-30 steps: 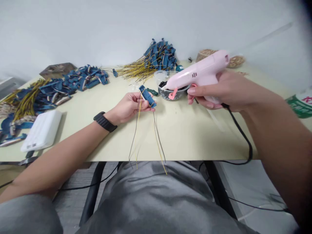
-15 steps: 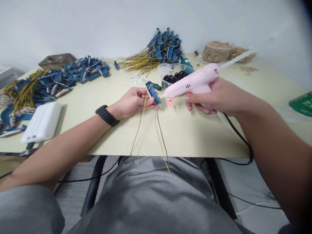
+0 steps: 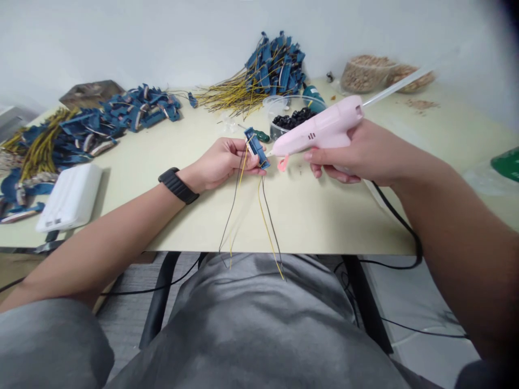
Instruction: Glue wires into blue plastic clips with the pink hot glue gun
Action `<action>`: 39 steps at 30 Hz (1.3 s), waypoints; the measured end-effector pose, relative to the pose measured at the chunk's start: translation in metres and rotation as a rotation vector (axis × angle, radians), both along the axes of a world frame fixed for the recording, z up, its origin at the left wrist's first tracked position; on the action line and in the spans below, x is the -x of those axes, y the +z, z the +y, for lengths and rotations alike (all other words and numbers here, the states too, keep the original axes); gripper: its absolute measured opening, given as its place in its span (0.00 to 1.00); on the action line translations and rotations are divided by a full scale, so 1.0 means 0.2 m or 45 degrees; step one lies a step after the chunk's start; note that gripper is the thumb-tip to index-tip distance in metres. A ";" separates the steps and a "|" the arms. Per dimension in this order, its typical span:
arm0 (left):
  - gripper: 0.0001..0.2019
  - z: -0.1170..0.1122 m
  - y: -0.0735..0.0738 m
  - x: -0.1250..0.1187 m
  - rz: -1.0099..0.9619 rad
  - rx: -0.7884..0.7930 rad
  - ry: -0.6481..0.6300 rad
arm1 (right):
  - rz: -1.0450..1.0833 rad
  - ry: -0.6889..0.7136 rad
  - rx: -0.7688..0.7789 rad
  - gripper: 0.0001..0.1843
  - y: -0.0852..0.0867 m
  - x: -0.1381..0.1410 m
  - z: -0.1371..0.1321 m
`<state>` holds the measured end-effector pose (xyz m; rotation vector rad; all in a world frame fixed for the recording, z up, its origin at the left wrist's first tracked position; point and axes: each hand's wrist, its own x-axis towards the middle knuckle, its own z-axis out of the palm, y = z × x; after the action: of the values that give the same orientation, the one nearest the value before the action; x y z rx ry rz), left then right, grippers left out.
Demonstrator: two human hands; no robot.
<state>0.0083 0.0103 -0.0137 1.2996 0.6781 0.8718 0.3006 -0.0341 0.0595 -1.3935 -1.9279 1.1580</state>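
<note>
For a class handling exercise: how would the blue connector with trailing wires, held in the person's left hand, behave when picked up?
The blue connector probably feels light and rigid, since the left hand pinches it with fingertips alone. Its thin black and yellow wires likely flop and could snag, as they dangle in loose curves.

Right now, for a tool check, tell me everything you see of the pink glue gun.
The pink plastic hot glue gun is gripped by its handle in the right hand above the table. Its slim nozzle points left, close to the blue connector, not visibly touching it. A translucent glue stick juts from the rear, a coral-pink stand hangs under the barrel, and a black cord trails from the handle.
</note>
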 end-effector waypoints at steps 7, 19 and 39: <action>0.10 -0.01 0.01 -0.01 -0.011 -0.010 0.000 | 0.021 0.056 -0.017 0.18 -0.01 -0.02 0.00; 0.13 -0.01 0.02 -0.01 0.065 -0.008 0.043 | -0.012 0.040 -0.041 0.15 0.01 0.01 -0.03; 0.14 -0.01 0.03 -0.01 0.060 -0.010 0.031 | 0.016 0.004 -0.007 0.14 0.01 0.02 -0.04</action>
<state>0.0108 0.0078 -0.0087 1.3249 0.7296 0.8669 0.2973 -0.0423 0.0608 -1.3779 -1.9237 1.1595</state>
